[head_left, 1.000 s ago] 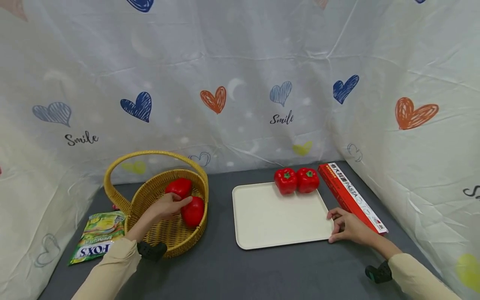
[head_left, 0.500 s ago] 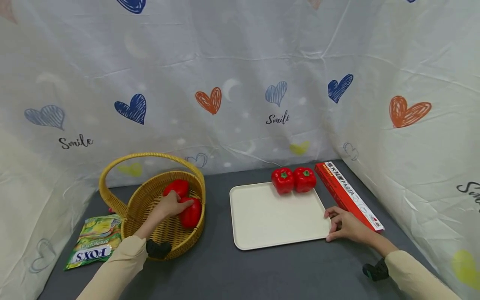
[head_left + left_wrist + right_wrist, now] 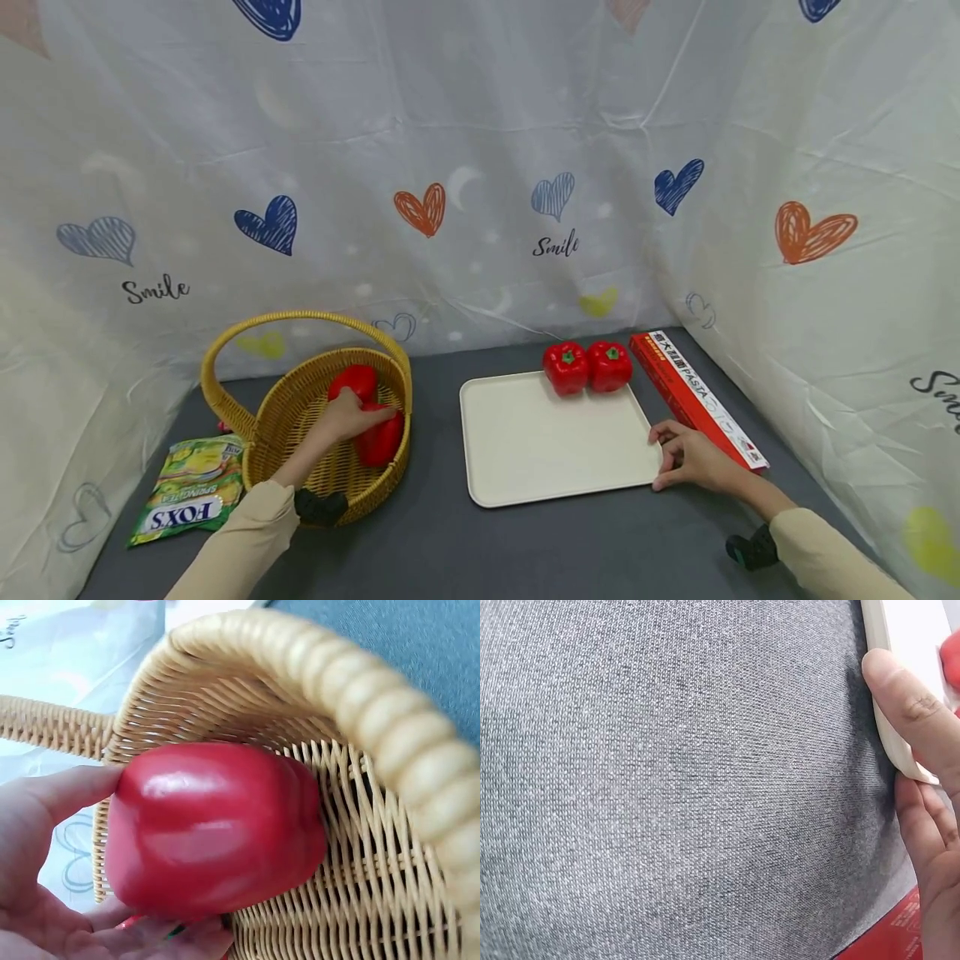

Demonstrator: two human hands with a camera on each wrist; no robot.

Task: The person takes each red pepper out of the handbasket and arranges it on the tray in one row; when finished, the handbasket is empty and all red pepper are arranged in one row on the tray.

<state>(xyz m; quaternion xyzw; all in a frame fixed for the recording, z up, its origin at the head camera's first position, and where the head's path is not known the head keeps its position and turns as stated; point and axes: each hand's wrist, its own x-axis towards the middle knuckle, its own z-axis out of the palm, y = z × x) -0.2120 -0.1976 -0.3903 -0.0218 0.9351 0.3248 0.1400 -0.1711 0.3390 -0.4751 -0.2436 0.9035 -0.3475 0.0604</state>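
Note:
My left hand [image 3: 343, 415] reaches into a yellow wicker basket [image 3: 288, 398] and grips a red bell pepper [image 3: 380, 440]. In the left wrist view, the thumb presses one end of this pepper [image 3: 217, 825] and the other fingers lie along its side and partly under it. Behind that hand, a second red bell pepper [image 3: 356, 382] sits in the basket. My right hand [image 3: 693, 460] holds the near right corner of a white tray [image 3: 555, 450], thumb on the front edge and curled fingers at the right side. Two more red bell peppers [image 3: 567, 367] [image 3: 609, 366] stand side by side at the tray's far right.
A red pasta box [image 3: 697, 400] lies right of the tray, behind the right hand. Left of the basket lies a green and yellow FOX'S packet [image 3: 191, 487]. The basket's tall handle [image 3: 303, 317] arches behind the left hand. A printed curtain [image 3: 480, 167] surrounds the grey table [image 3: 525, 558].
My left hand has shifted slightly over the near pepper in the basket, and its hold has closed around it. The right hand stays at the tray corner. The head view has shifted a little.

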